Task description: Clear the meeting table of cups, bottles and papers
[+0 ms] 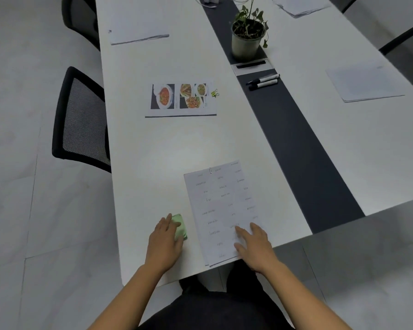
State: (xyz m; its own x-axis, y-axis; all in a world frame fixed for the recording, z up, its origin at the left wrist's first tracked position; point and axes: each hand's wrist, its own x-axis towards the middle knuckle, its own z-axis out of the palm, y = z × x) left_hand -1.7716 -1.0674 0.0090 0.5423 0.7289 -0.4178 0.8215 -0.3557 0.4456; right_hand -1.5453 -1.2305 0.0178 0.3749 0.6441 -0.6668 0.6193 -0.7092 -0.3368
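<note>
Matt white table, thin printed paper sheets, soft green cloth, black mesh chair.

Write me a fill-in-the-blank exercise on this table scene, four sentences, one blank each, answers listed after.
1. The left hand rests on a folded ____ cloth.
2. The right hand lies flat on the sheet of printed words, held at its top by a paper ____.
3. The two black markers lie on the table's dark ____ strip.
4. The sheet with food photos carries a ____ binder clip.

Answers: green; clip; centre; yellow
</note>
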